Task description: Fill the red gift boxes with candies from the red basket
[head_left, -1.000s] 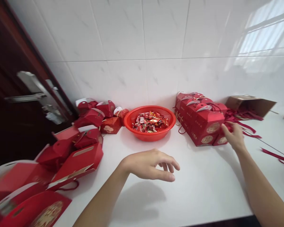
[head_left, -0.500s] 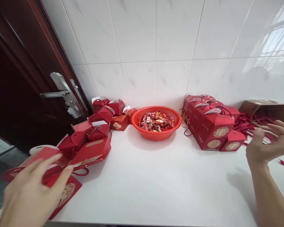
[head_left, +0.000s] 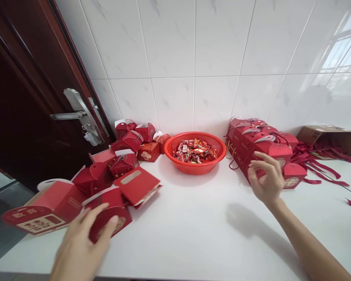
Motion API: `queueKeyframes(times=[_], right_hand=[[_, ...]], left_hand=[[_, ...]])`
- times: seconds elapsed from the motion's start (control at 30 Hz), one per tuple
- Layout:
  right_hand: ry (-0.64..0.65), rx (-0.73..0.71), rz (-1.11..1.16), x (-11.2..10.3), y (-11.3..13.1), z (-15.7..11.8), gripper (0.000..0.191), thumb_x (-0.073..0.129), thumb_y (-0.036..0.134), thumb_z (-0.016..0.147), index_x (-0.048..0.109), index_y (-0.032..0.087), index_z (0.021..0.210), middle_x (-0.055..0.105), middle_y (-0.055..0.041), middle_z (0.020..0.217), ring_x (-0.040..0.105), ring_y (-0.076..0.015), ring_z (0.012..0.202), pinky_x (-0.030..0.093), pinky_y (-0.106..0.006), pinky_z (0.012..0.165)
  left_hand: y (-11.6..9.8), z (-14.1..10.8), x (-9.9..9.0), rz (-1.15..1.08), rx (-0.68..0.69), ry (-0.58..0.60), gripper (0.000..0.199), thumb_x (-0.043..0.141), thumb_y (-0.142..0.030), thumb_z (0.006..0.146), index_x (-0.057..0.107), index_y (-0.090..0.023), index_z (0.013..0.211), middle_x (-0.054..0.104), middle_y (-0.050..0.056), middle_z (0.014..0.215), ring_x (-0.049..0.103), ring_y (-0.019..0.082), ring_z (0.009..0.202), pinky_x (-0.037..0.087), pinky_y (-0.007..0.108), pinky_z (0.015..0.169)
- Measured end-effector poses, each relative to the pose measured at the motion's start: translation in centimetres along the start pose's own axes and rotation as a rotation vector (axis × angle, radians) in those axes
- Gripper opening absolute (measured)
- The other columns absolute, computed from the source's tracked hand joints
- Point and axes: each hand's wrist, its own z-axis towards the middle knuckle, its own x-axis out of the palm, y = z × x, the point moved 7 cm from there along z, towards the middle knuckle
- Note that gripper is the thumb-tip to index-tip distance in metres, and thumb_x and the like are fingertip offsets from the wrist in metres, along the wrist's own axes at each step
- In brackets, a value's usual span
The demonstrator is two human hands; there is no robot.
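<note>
In the head view, my left hand (head_left: 82,242) is at the lower left, its thumb and fingers curved around the near side of a red box (head_left: 124,220) with a round gold print. Part of that box is hidden behind the fingers. A flatter red box (head_left: 139,185) with a long slot lies tilted against its far side. My right hand (head_left: 267,179) hovers in front of the stacked red boxes (head_left: 240,150), fingers loosely bent and apart, holding nothing. A red plastic basket (head_left: 194,168) of wrapped candies (head_left: 197,150) stands between the two box groups.
More red boxes (head_left: 95,175) crowd the left side, one large box (head_left: 41,224) at the table's left edge. At the right, dark red ribbons (head_left: 321,168) spill from a cardboard box (head_left: 310,136). A tiled wall (head_left: 172,101) and a door (head_left: 38,74) border the white table (head_left: 187,234).
My left hand and its box have moved right, and the slotted box has shifted right and turned. My right hand has swung left from beside the ribbons to the stacked boxes.
</note>
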Motion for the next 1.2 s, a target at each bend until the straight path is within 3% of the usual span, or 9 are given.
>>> queueKeyframes(times=[0.13,0.23,0.37,0.47,0.53,0.73,0.83,0.97,1.2], right_hand=[[0.356,0.146,0.134,4.4,2.5,-2.0,0.014,0.053,0.022,0.091,0.062,0.023,0.102,0.066,-0.0167,0.121,0.068,-0.0233,0.086,0.059,-0.04,0.069],[0.627,0.091,0.305,7.9,5.7,-3.7,0.018,0.046,0.022,0.094,0.061,0.023,0.104,0.065,-0.0187,0.125,0.069,-0.023,0.09,0.059,-0.039,0.073],[0.89,-0.012,0.459,11.9,10.0,-5.2,0.017,0.044,0.026,0.097,0.059,0.021,0.103,0.063,-0.0185,0.126,0.068,-0.0218,0.091,0.056,-0.038,0.076],[1.011,0.098,0.585,14.2,11.8,-5.4,0.019,0.047,0.035,0.099,0.057,0.021,0.104,0.064,-0.014,0.12,0.066,-0.0185,0.086,0.055,-0.035,0.078],[1.001,0.218,0.657,15.1,12.5,-4.9,0.023,0.048,0.041,0.1,0.055,0.021,0.105,0.064,-0.0107,0.114,0.064,-0.0163,0.081,0.055,-0.033,0.076],[0.974,0.274,0.529,15.0,13.6,-1.9,0.064,0.069,0.052,0.081,0.044,0.022,0.132,0.047,-0.0167,0.143,0.061,-0.0292,0.112,0.054,-0.038,0.075],[1.089,0.245,0.466,14.2,13.2,-0.7,0.054,0.067,0.031,0.081,0.047,0.023,0.131,0.048,-0.0144,0.143,0.064,-0.0247,0.098,0.051,-0.034,0.068],[1.261,0.171,0.458,12.6,12.1,0.2,0.04,0.058,0.006,0.078,0.057,0.022,0.114,0.058,-0.0084,0.124,0.062,-0.0165,0.082,0.045,-0.027,0.064],[1.507,0.023,0.178,11.8,11.1,-1.1,0.025,0.065,0.012,0.082,0.065,0.02,0.106,0.064,-0.0086,0.102,0.064,-0.0214,0.075,0.039,-0.029,0.059]], left_hand=[[-6.9,-0.8,1.9,-0.154,0.183,0.034,0.038,0.053,-0.052,0.088,0.069,-0.027,0.111,0.064,0.012,0.131,0.063,0.033,0.121,0.057,0.047,0.093],[-9.8,-1.3,3.3,-0.274,0.28,0.063,0.027,0.055,-0.042,0.089,0.071,-0.025,0.103,0.068,0.01,0.125,0.067,0.029,0.115,0.058,0.042,0.092],[-10.8,-1.6,3.7,-0.402,0.334,0.059,0.016,0.059,-0.033,0.09,0.073,-0.024,0.089,0.071,0.007,0.12,0.07,0.024,0.104,0.06,0.035,0.086],[-10.4,-2.1,3.2,-0.505,0.355,0.033,0.017,0.059,-0.026,0.091,0.073,-0.025,0.081,0.071,0.006,0.117,0.07,0.022,0.104,0.06,0.032,0.084],[-10.5,-2.6,3.0,-0.578,0.391,0.031,0.021,0.058,-0.022,0.092,0.074,-0.025,0.079,0.071,0.005,0.114,0.07,0.021,0.107,0.06,0.031,0.086],[-12.7,-3.5,3.4,-0.717,0.564,0.092,0.029,0.056,-0.009,0.09,0.076,-0.026,0.077,0.072,0.005,0.11,0.07,0.021,0.11,0.061,0.03,0.086],[-13.6,-3.5,3.9,-0.683,0.618,0.171,0.03,0.054,-0.008,0.088,0.076,-0.025,0.078,0.071,0.007,0.115,0.068,0.023,0.112,0.06,0.031,0.085],[-14.1,-4.1,4.1,-0.646,0.694,0.261,0.026,0.053,-0.015,0.086,0.077,-0.024,0.084,0.064,0.01,0.131,0.063,0.029,0.119,0.058,0.042,0.093],[-14.4,-4.0,5.4,-0.5,0.527,0.314,0.034,0.055,-0.031,0.095,0.073,-0.022,0.068,0.055,0.008,0.144,0.059,0.029,0.124,0.053,0.041,0.101]])
